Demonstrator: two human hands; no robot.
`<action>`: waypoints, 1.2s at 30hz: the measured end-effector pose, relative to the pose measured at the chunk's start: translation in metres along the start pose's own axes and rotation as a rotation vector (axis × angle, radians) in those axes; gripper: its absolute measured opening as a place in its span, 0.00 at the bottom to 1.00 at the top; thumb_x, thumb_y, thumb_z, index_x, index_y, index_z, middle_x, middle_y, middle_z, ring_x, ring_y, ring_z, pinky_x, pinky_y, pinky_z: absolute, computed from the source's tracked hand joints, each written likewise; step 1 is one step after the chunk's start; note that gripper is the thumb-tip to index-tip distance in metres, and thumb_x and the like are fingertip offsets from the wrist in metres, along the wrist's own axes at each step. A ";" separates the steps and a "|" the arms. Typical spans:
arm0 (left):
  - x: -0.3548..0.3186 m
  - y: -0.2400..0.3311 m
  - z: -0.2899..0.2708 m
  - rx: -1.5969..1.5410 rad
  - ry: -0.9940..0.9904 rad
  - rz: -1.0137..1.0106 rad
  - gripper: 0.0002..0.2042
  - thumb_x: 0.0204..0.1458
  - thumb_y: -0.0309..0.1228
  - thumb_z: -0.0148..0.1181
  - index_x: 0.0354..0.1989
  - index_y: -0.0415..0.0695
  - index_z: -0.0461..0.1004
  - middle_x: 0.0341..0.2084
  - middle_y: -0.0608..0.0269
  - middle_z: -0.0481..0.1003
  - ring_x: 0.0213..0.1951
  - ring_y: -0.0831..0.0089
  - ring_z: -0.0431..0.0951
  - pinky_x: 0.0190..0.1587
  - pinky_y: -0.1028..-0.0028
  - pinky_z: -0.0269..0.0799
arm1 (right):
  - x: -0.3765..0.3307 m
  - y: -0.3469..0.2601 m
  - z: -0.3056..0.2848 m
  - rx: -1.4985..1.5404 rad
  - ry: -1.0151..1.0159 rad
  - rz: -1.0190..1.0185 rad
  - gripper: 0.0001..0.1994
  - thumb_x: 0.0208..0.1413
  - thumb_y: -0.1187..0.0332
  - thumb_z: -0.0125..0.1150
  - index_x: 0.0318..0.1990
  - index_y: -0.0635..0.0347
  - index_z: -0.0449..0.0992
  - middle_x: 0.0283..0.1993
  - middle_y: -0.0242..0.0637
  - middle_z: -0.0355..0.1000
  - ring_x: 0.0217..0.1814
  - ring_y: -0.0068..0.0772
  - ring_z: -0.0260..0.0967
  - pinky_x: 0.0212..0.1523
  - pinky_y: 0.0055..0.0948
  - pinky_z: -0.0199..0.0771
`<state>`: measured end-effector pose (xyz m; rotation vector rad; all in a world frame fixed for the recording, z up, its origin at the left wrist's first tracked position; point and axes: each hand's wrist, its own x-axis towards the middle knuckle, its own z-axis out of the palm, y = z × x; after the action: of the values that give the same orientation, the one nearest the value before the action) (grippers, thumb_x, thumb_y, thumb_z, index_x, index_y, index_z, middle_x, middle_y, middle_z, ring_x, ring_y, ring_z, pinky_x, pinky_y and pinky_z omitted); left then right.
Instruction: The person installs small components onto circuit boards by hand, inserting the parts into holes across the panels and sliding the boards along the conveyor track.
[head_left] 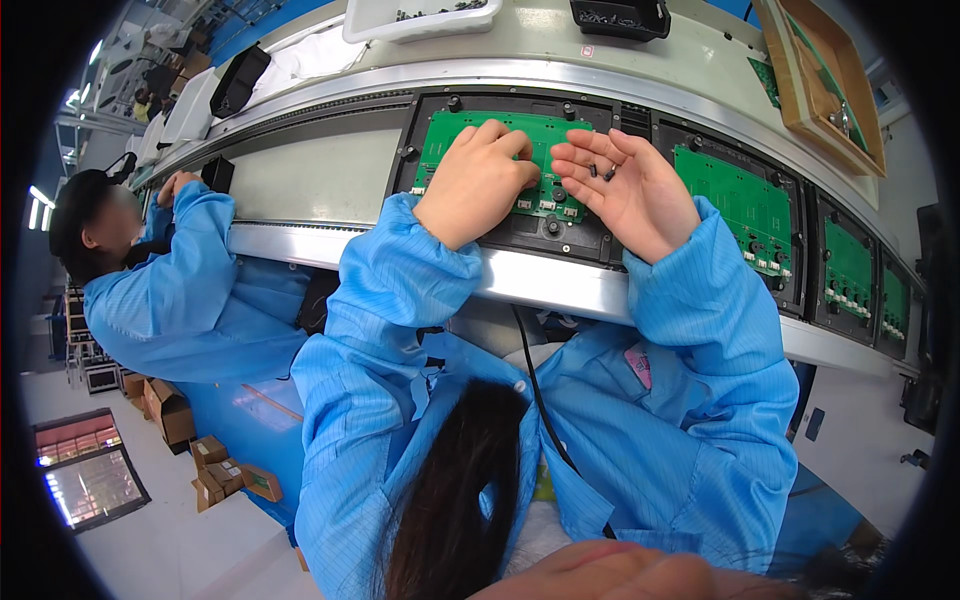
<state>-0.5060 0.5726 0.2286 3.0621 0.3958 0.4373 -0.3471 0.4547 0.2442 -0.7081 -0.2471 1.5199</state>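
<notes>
ok, upper centre of the frame: our left hand (478, 180) presses fingers-down on the green circuit board (500, 135) in its black tray (560, 232). our right hand (630, 190) lies palm-up, open, just beside it, cradling small black screws (601, 172).

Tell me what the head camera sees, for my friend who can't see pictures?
A person in blue sleeves presses the left hand on a green circuit board in a black tray on a conveyor, while the open right hand cups small black parts. Another worker sits to the left.
</notes>
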 end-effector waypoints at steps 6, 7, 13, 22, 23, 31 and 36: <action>-0.002 0.000 0.004 0.027 0.026 0.012 0.05 0.40 0.28 0.60 0.28 0.46 0.77 0.32 0.70 0.71 0.37 0.70 0.66 0.41 0.74 0.63 | 0.001 0.000 0.000 0.003 -0.006 0.001 0.20 0.59 0.63 0.41 0.50 0.74 0.62 0.48 0.54 0.65 0.50 0.42 0.65 0.55 0.34 0.65; -0.002 0.000 0.004 0.029 0.026 0.015 0.05 0.40 0.28 0.60 0.28 0.46 0.77 0.32 0.70 0.71 0.37 0.70 0.66 0.41 0.74 0.63 | 0.001 0.000 0.000 0.003 -0.006 0.001 0.20 0.59 0.63 0.41 0.50 0.74 0.62 0.48 0.54 0.65 0.50 0.42 0.65 0.55 0.34 0.65; -0.004 0.002 0.004 0.016 0.026 0.022 0.06 0.40 0.28 0.60 0.29 0.46 0.76 0.31 0.69 0.71 0.36 0.70 0.66 0.41 0.74 0.63 | 0.002 0.001 0.001 0.003 0.001 0.004 0.20 0.59 0.63 0.41 0.50 0.74 0.62 0.47 0.53 0.66 0.49 0.41 0.65 0.53 0.34 0.66; 0.000 0.009 0.008 0.088 0.096 0.021 0.03 0.38 0.30 0.58 0.23 0.47 0.75 0.29 0.68 0.70 0.34 0.69 0.65 0.41 0.73 0.61 | 0.004 0.003 -0.002 0.010 -0.022 0.010 0.20 0.59 0.63 0.41 0.50 0.73 0.63 0.47 0.52 0.66 0.48 0.40 0.66 0.52 0.33 0.66; 0.000 0.010 0.009 0.100 0.108 0.021 0.02 0.38 0.30 0.57 0.21 0.48 0.75 0.28 0.68 0.69 0.34 0.69 0.65 0.41 0.73 0.61 | 0.004 0.003 -0.002 0.010 -0.028 0.011 0.20 0.59 0.63 0.41 0.50 0.73 0.63 0.46 0.52 0.66 0.48 0.40 0.66 0.52 0.33 0.66; -0.001 0.009 0.005 0.113 0.106 0.101 0.03 0.37 0.31 0.55 0.20 0.48 0.75 0.27 0.68 0.69 0.34 0.69 0.64 0.40 0.73 0.60 | 0.005 0.004 -0.001 0.012 -0.033 0.006 0.20 0.59 0.63 0.41 0.50 0.73 0.63 0.45 0.50 0.66 0.46 0.38 0.66 0.51 0.32 0.66; -0.009 0.008 0.004 0.105 0.109 0.072 0.04 0.38 0.29 0.56 0.24 0.46 0.75 0.32 0.67 0.70 0.37 0.68 0.65 0.42 0.72 0.61 | 0.005 0.004 0.000 0.020 -0.026 0.007 0.20 0.58 0.63 0.42 0.50 0.72 0.63 0.45 0.49 0.66 0.45 0.37 0.66 0.50 0.32 0.67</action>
<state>-0.5111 0.5625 0.2231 3.1721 0.3221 0.6076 -0.3500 0.4592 0.2410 -0.6749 -0.2490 1.5367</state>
